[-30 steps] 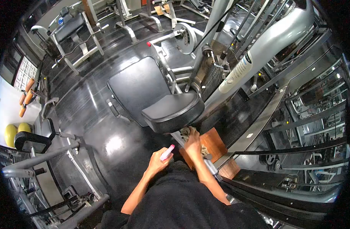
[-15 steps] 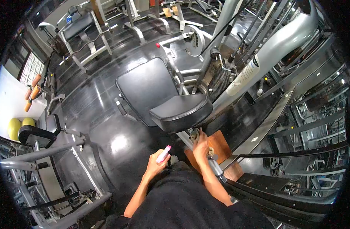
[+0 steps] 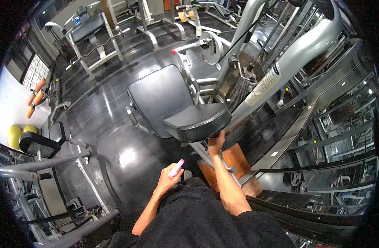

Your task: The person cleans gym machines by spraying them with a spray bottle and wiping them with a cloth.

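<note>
My left hand (image 3: 168,177) is closed around a small white bottle with a pink top (image 3: 176,168), held upright and slightly tilted in front of my body. My right hand (image 3: 216,143) reaches under the front edge of the black padded seat (image 3: 200,122), beside the metal frame post (image 3: 200,151). Its fingers are mostly hidden beneath the seat, so what they touch cannot be made out. Behind the seat lies the wide black backrest pad (image 3: 159,97).
A wooden board (image 3: 236,158) lies on the floor by the machine's base. A thick silver machine arm (image 3: 294,62) rises at the right. Another bench frame (image 3: 45,163) stands at the left. Farther back is a weight plate (image 3: 213,47) on a bar.
My right hand has moved up and forward from the frame post to beneath the seat's edge. My left hand still holds the bottle in nearly the same place.
</note>
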The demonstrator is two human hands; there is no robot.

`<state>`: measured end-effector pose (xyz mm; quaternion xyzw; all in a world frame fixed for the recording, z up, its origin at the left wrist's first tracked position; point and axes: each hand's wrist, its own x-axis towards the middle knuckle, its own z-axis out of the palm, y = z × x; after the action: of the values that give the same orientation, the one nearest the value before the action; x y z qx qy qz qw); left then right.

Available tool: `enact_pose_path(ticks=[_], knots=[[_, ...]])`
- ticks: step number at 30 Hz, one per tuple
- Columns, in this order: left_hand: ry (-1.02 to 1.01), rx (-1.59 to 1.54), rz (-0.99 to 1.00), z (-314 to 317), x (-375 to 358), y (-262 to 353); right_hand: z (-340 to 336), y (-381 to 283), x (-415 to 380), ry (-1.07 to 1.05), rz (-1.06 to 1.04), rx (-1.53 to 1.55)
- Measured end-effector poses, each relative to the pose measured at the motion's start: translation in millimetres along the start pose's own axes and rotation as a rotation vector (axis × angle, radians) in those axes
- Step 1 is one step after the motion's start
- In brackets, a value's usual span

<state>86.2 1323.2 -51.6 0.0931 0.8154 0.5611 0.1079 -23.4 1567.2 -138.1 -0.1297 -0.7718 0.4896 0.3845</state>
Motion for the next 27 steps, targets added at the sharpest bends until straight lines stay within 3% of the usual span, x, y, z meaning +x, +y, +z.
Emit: enact_pose_path(ticks=[1,3,4,5,7,8,9,11,12,15,16,17,19,20,24,26,27], knots=[[0.003,0.001,0.000,-1,-1,0,2,16,1,-0.002,-0.001,0.002],[0.005,-0.028,0.001,-2,-2,0,4,45,8,0.347,0.466,0.514],[0.007,-0.030,0.001,-2,-3,-2,-1,8,10,0.344,0.382,0.070],[0.013,-0.030,-0.010,-3,-4,-4,0,9,5,0.344,0.381,0.069],[0.016,-0.035,-0.019,-3,-6,-6,-2,2,-6,-0.084,-0.070,-0.222],[0.019,-0.035,-0.016,-4,-7,-7,-1,-3,-17,-0.198,0.009,-0.330],[0.023,-0.035,-0.013,-5,-8,-7,1,13,-24,-0.197,0.008,-0.330],[0.037,-0.030,0.016,-6,-10,-10,11,60,-41,-0.251,-0.479,-0.784],[0.048,-0.027,0.044,-6,-9,-11,6,37,-32,-0.313,-0.604,-0.762],[0.026,-0.052,0.013,-5,-9,-18,-5,30,-21,-0.483,-0.521,-0.571],[0.020,-0.062,0.040,-3,-7,-21,-13,20,-19,-0.639,-0.128,-0.491],[0.015,-0.066,0.039,-1,-9,-23,-18,10,-17,-0.638,-0.125,-0.496],[-0.007,-0.058,0.045,-3,-7,-20,-19,0,-13,-0.697,-0.568,-0.542],[-0.007,-0.057,0.047,-4,-6,-21,-25,-5,-11,-0.840,-0.421,-0.573],[-0.013,-0.074,0.024,-7,-8,-20,-52,-23,-12,-0.863,-0.405,-0.636],[0.015,-0.082,-0.007,-8,-9,-24,-67,-54,-3,-0.901,-0.126,-0.823],[0.018,-0.086,-0.010,-9,-9,-25,-71,-44,0,-0.906,-0.129,-0.825]])
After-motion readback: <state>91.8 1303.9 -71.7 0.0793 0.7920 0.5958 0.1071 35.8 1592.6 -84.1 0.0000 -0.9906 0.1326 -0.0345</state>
